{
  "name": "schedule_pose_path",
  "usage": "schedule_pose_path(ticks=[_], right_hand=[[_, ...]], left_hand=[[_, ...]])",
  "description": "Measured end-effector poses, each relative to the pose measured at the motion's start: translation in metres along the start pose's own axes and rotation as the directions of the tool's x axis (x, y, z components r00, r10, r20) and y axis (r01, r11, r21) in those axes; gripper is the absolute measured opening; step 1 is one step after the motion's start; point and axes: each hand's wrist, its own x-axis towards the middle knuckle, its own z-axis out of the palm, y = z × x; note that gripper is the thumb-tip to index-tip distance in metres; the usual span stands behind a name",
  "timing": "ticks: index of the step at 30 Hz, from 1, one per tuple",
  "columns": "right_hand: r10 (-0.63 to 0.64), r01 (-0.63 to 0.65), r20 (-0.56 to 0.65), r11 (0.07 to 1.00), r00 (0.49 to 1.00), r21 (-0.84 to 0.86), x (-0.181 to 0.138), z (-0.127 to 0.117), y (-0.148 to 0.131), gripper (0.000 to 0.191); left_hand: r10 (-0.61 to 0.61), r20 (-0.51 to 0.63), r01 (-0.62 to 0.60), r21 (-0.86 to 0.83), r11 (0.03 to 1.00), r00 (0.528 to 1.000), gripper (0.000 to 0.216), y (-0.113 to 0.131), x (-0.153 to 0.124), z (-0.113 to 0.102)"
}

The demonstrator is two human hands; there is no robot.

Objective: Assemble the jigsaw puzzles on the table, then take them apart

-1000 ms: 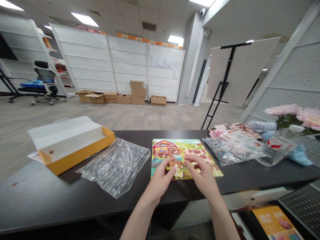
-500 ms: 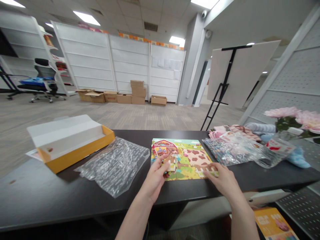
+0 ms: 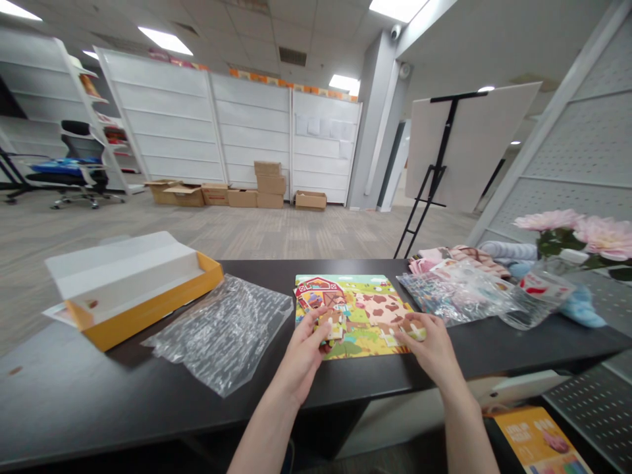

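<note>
A colourful farm jigsaw puzzle point(image 3: 368, 304), with a red barn and a spotted cow, lies flat on the black table point(image 3: 74, 388). My left hand point(image 3: 302, 352) rests on the puzzle's near left part, its fingers stretched out and pressing on pieces by the barn. On the near right corner lies my right hand point(image 3: 428, 345), fingers spread flat on the board. Neither hand holds anything.
A crumpled clear plastic bag point(image 3: 222, 329) lies left of the puzzle, and beyond it an open yellow box point(image 3: 148, 306) with a white insert. Right of the puzzle are plastic bags of small items point(image 3: 459, 293), folded cloths and pink flowers point(image 3: 582, 227). An easel stands behind the table.
My right hand has moved from the puzzle's middle to its near right corner and flattened out. My left hand has shifted slightly left and up on the puzzle.
</note>
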Motion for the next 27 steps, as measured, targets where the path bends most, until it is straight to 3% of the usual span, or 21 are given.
schedule_pose_path(ticks=[5, 9, 11, 14, 16, 19, 23, 27], right_hand=[[0.007, 0.001, -0.106, 0.997, 0.994, 0.071, 0.001, -0.008, -0.013, 0.032], [0.135, -0.113, -0.122, 0.978, 0.983, 0.175, 0.001, -0.016, -0.017, 0.039], [0.211, -0.173, -0.086, 0.931, 0.974, 0.321, 0.001, -0.017, -0.019, 0.044], [0.239, -0.212, 0.030, 0.788, 0.971, 0.578, -0.001, -0.015, -0.030, 0.049], [0.200, -0.235, 0.130, 0.711, 0.971, 0.663, -0.005, -0.011, -0.046, 0.051], [0.052, -0.191, 0.217, 0.697, 0.975, 0.691, -0.013, -0.003, -0.074, 0.048], [-0.127, -0.032, 0.189, 0.746, 0.974, 0.665, -0.023, 0.006, -0.100, 0.043], [-0.143, -0.004, 0.170, 0.754, 0.975, 0.657, -0.024, 0.007, -0.101, 0.041]], left_hand=[[0.004, -0.006, -0.004, 0.004, 1.000, 1.000, 0.061, 0.000, -0.001, 0.000], [-0.002, 0.012, 0.002, 0.000, 1.000, 1.000, 0.062, 0.000, 0.000, 0.000], [0.005, 0.025, -0.005, 0.003, 1.000, 1.000, 0.062, -0.001, 0.000, 0.000], [0.017, 0.045, -0.019, 0.034, 0.999, 0.999, 0.059, -0.003, 0.000, 0.000], [0.032, 0.053, -0.036, 0.080, 0.996, 0.998, 0.056, -0.006, 0.000, 0.000], [0.063, 0.056, -0.071, 0.171, 0.983, 0.996, 0.055, -0.011, 0.002, 0.001], [0.111, 0.052, -0.121, 0.252, 0.960, 0.992, 0.052, -0.017, 0.003, 0.002], [0.129, 0.054, -0.138, 0.251, 0.958, 0.990, 0.049, -0.019, 0.004, 0.001]])
